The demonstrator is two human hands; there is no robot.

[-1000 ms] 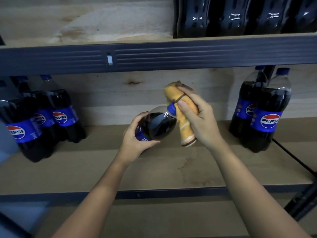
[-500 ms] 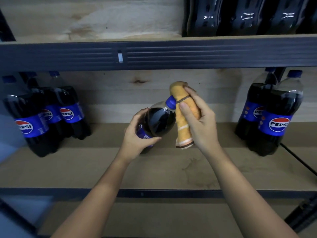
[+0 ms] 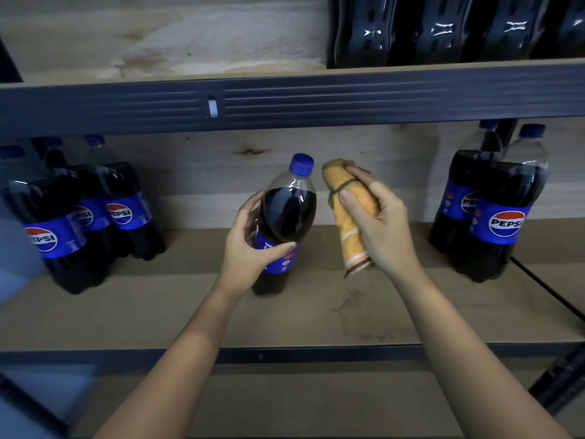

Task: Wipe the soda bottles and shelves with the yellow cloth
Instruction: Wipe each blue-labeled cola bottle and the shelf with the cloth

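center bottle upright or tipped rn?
Upright. The Pepsi bottle stands base-down on the shelf, blue cap on top, left hand gripping its label.

At twelve o'clock the dark rail (image 3: 316, 103) of the upper shelf caps my reach from above. At nine o'clock a cluster of bottles (image 3: 79, 223) blocks the left end of the middle shelf (image 3: 158, 305); at three o'clock two more bottles (image 3: 493, 217) block the right. Between them my left hand (image 3: 250, 248) holds one bottle (image 3: 285, 223) upright at centre. Bare board lies open on both its sides and toward six o'clock, where my forearms pass.
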